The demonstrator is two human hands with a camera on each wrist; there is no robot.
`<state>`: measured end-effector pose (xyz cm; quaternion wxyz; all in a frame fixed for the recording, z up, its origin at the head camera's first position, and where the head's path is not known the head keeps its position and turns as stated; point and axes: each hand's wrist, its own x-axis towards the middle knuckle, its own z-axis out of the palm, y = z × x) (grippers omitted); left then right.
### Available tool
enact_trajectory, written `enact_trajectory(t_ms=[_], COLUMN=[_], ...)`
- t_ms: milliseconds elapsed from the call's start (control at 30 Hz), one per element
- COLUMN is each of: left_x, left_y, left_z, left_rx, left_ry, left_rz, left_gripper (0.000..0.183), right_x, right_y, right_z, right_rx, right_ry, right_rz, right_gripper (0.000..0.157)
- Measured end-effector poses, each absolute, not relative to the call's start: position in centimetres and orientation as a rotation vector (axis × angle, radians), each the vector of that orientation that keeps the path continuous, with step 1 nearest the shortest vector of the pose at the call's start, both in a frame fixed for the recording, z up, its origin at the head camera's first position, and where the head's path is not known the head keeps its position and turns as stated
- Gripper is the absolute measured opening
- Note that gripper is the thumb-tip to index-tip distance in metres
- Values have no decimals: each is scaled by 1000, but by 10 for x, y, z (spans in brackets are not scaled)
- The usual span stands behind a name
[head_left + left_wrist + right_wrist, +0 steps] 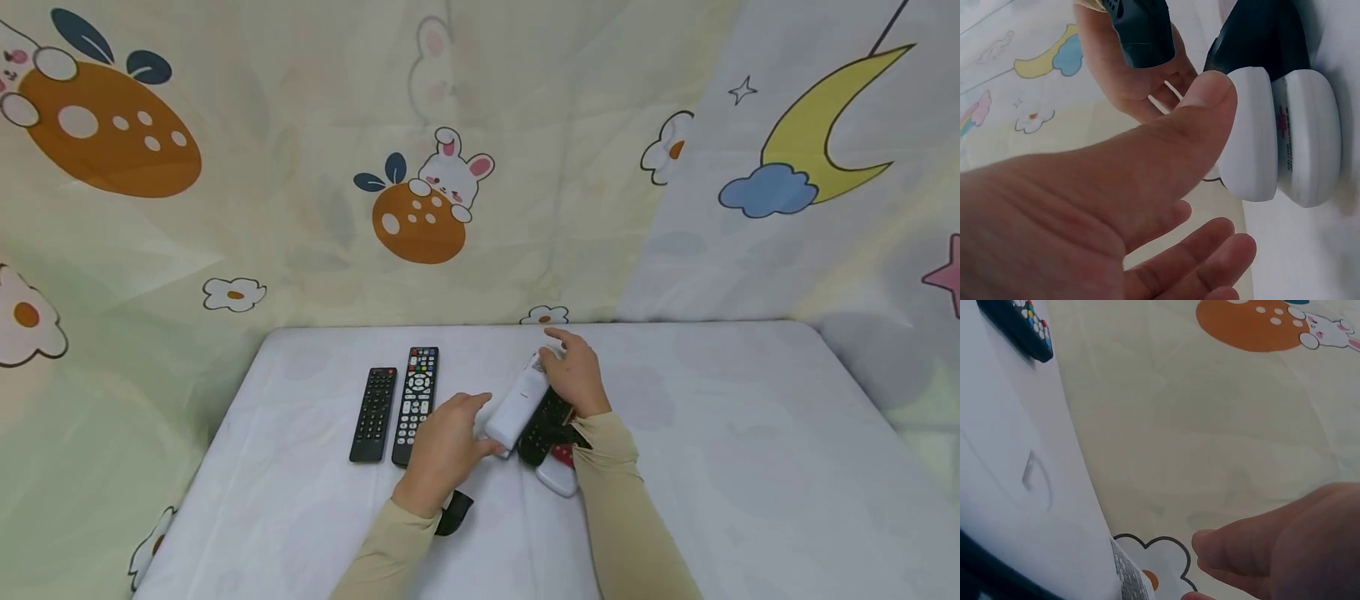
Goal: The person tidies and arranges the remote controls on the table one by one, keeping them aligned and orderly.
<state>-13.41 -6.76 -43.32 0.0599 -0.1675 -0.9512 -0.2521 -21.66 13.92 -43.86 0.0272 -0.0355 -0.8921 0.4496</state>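
Note:
A white remote control lies slanted between the two hands in the head view. In the left wrist view it rests on a second white remote control. My left hand is at its near end, the thumb touching or nearly touching it and the fingers spread. Over the far end is my right hand, fingers extended; whether they touch it I cannot tell. Beside it, partly under the right wrist, lie a black remote control, a red item and a white rounded end.
To the left, a slim black remote and a longer black remote with coloured buttons lie side by side. The white-covered table meets a cartoon-printed cloth at its back edge. Black straps are on the wrists.

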Motion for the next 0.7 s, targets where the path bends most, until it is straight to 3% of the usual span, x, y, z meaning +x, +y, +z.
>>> enact_trajectory(t_ms=[700], left_x=[-136], left_y=[-62], left_z=[-447], left_rx=[-596], left_ry=[-2892], left_rz=[-811], left_gripper=[68], right_x=[-225], right_y=[158], right_z=[-457], right_rx=[-130], right_ry=[-2885], right_rz=[1299], right_gripper=[44])
